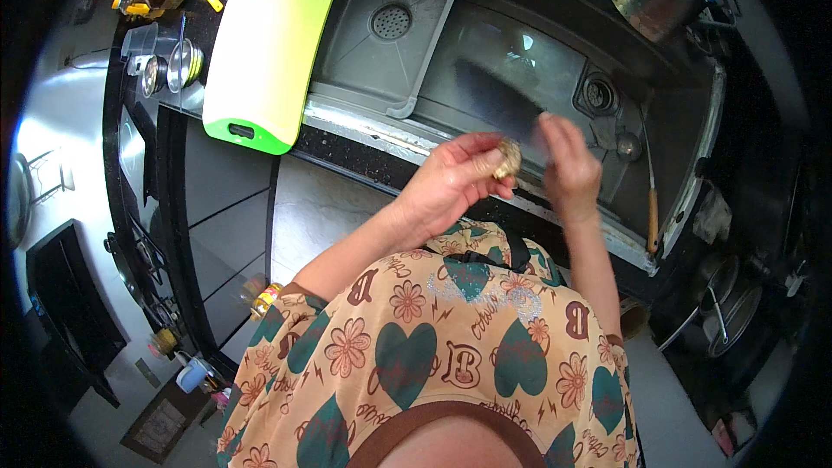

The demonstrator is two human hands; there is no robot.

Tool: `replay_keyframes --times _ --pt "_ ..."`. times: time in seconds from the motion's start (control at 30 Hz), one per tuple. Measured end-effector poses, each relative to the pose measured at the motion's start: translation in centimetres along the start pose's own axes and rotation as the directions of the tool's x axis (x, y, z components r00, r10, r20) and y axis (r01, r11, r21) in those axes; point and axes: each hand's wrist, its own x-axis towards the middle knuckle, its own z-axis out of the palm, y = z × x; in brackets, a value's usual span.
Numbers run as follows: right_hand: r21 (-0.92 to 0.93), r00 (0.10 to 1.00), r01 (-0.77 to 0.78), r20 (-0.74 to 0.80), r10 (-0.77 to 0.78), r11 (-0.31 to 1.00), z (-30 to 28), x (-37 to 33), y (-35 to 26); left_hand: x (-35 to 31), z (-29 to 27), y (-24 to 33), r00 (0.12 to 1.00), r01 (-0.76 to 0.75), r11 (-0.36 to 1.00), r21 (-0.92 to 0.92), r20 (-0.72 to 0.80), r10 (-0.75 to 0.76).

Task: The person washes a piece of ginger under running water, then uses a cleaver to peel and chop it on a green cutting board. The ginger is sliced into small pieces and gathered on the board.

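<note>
Printed tan fabric of the wearer's top (459,355) fills the foreground. Beyond it, the left hand (455,178) has its fingers pinched around a pale, knobbly piece (509,159) above the sink's front edge. The right hand (572,169), blurred, appears to grip a dark, broad-bladed knife (498,102) over the sink (355,52). Good handling here probably means short, controlled strokes, left fingertips tucked behind the edge, and the piece held over the basin. The sink has 2 basins; a green-rimmed cutting board (269,43) lies left of them on the black tabletop (347,152), near 2 small bowls (182,65). Bright light washes the room's left side.
</note>
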Motion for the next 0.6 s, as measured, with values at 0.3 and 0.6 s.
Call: replay_keyframes --times 0.3,0.6 --pt "0.149 0.943 0.32 -0.148 -0.299 0.935 -3.4 1.5 -4.4 2.1 -2.2 0.2 0.989 -0.121 0.992 0.015 -0.085 0.122" --pt "0.169 0.946 0.303 -0.176 -0.274 0.938 -2.8 1.1 -4.6 1.2 -2.4 0.6 0.995 -0.076 0.995 0.058 -0.055 0.079"
